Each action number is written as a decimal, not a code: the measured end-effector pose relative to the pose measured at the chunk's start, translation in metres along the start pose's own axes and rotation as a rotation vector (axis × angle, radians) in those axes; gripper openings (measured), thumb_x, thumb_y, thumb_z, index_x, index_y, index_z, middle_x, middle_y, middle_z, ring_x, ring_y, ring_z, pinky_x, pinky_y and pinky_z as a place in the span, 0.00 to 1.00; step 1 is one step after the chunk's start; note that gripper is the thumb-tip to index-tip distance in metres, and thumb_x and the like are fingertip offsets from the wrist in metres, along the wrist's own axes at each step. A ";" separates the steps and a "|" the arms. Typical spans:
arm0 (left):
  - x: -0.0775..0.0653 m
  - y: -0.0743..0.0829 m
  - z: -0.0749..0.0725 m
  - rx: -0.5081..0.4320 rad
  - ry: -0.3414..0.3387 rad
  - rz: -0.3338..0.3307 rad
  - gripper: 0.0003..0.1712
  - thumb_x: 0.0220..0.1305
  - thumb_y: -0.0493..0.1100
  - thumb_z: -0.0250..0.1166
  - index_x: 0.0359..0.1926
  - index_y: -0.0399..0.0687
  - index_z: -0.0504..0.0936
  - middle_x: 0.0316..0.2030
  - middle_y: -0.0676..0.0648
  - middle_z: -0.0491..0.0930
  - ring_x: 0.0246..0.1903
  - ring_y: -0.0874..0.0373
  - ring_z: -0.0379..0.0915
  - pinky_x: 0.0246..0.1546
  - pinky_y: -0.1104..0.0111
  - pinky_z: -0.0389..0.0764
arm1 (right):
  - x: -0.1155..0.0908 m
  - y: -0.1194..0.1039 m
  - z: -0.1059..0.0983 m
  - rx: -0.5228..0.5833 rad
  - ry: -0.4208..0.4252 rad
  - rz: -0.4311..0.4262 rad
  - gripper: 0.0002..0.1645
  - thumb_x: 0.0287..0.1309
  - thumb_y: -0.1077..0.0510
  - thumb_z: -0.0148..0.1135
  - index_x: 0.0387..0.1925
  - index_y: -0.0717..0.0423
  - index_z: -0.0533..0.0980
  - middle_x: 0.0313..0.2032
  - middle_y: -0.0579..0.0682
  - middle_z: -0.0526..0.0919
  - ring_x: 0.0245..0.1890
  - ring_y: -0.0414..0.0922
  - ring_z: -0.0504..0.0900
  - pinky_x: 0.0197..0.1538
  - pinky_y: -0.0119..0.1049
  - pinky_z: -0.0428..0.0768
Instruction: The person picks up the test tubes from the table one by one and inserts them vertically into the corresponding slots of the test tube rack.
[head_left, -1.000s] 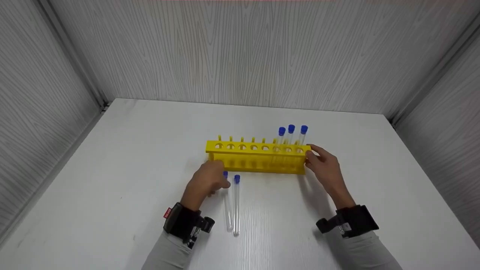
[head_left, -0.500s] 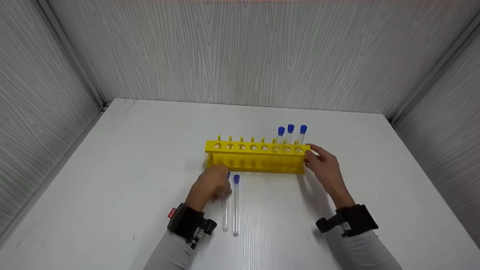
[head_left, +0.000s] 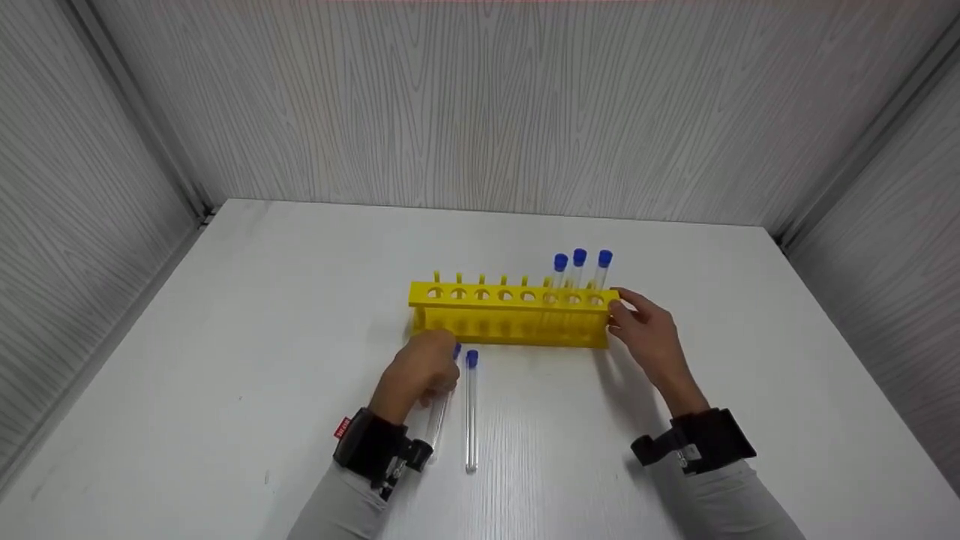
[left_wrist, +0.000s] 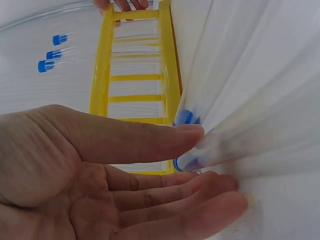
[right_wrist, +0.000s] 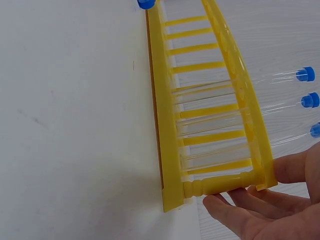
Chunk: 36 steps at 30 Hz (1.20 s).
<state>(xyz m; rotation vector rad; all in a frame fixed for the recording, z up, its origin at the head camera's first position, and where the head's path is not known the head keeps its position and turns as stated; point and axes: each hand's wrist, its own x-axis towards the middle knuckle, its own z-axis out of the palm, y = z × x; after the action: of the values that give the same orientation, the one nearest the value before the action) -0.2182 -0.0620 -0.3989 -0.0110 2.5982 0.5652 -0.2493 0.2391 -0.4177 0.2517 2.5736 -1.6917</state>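
A yellow test tube rack [head_left: 514,304] stands mid-table in the head view. Three clear, blue-capped test tubes [head_left: 580,256] stand in its right-hand holes. My right hand [head_left: 651,341] grips the rack's right end; in the right wrist view its thumb lies at the top bar and its fingers near the end post [right_wrist: 220,184]. In front of the rack, my left hand [head_left: 421,369] pinches one test tube [head_left: 439,420] just below its cap, partly hidden by the fingers. Another capped tube [head_left: 472,412] lies on the table just right of it.
The white table [head_left: 247,315] is bounded by grained panels at the back [head_left: 480,105] and both sides. Dark wrist cameras [head_left: 382,450] are strapped over grey sleeves. The rack's left-hand holes hold no tubes.
My left hand has shifted slightly to the right and toward me, and the lower end of its tube has swung left. My right hand has stayed on the rack's end.
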 end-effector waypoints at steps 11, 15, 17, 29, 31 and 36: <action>-0.002 -0.005 -0.002 -0.043 -0.006 0.019 0.13 0.60 0.28 0.65 0.47 0.33 0.80 0.26 0.41 0.79 0.24 0.47 0.84 0.21 0.65 0.83 | 0.000 0.000 0.000 -0.008 -0.003 0.009 0.33 0.78 0.46 0.49 0.78 0.49 0.60 0.72 0.56 0.68 0.66 0.50 0.76 0.66 0.40 0.77; -0.003 -0.005 -0.006 -0.049 -0.006 0.005 0.15 0.61 0.30 0.67 0.49 0.34 0.80 0.28 0.41 0.79 0.26 0.46 0.84 0.19 0.66 0.82 | 0.000 0.001 0.000 -0.004 0.000 -0.011 0.34 0.77 0.45 0.50 0.77 0.51 0.60 0.72 0.57 0.68 0.66 0.50 0.76 0.65 0.39 0.77; -0.003 -0.005 -0.007 -0.055 0.000 0.002 0.16 0.60 0.30 0.68 0.50 0.33 0.80 0.28 0.41 0.78 0.26 0.46 0.84 0.19 0.67 0.81 | 0.000 0.001 0.000 -0.002 0.000 -0.019 0.34 0.77 0.46 0.50 0.77 0.52 0.60 0.72 0.58 0.68 0.66 0.51 0.76 0.64 0.39 0.77; -0.011 -0.002 -0.012 -0.071 0.108 0.083 0.09 0.57 0.31 0.69 0.40 0.41 0.80 0.31 0.44 0.78 0.26 0.51 0.78 0.20 0.68 0.79 | 0.002 0.002 0.001 -0.011 0.004 -0.007 0.34 0.77 0.45 0.49 0.78 0.51 0.60 0.72 0.58 0.68 0.67 0.52 0.76 0.66 0.42 0.77; -0.013 -0.002 -0.013 -0.087 0.123 0.104 0.10 0.57 0.31 0.69 0.40 0.41 0.81 0.33 0.44 0.79 0.25 0.52 0.77 0.19 0.70 0.77 | 0.002 0.001 0.001 -0.015 0.004 -0.003 0.34 0.77 0.45 0.49 0.78 0.51 0.60 0.72 0.58 0.69 0.66 0.52 0.76 0.66 0.42 0.77; -0.015 -0.001 -0.016 -0.116 0.144 0.141 0.17 0.56 0.30 0.70 0.47 0.41 0.83 0.44 0.43 0.83 0.28 0.53 0.77 0.20 0.72 0.75 | 0.002 0.002 0.001 -0.010 0.003 0.001 0.34 0.77 0.46 0.49 0.78 0.50 0.60 0.71 0.58 0.70 0.66 0.51 0.77 0.66 0.41 0.77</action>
<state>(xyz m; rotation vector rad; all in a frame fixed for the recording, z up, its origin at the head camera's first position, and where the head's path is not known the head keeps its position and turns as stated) -0.2119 -0.0705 -0.3792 0.0979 2.7162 0.7925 -0.2506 0.2394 -0.4196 0.2548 2.5827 -1.6793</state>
